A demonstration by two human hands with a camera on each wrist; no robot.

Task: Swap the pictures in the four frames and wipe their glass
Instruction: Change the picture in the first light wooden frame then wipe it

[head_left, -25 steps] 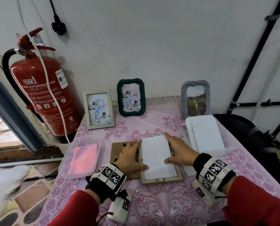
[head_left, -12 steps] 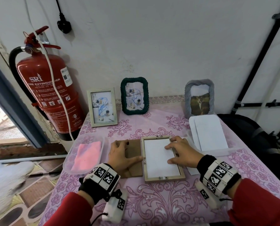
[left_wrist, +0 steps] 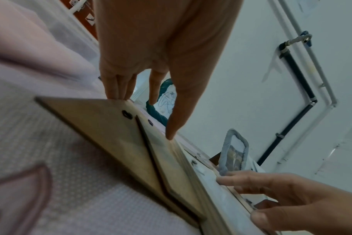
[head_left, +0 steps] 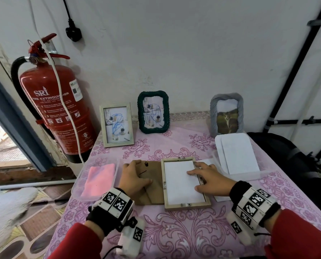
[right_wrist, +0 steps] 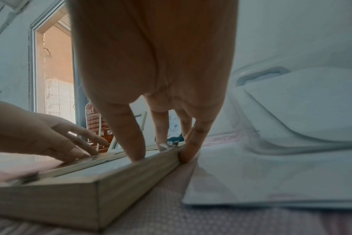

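Flanking the open frame [head_left: 186, 205]: backing board [head_left: 152, 191], pink cloth [head_left: 100, 179].

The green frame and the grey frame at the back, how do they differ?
The green frame is dark green and holds a pale picture scrawled over in blue; the grey frame is light grey and holds a brownish animal photo. The green frame stands mid-table, the grey frame farther right. Both stand upright by the wall, with rounded, ribbed borders.
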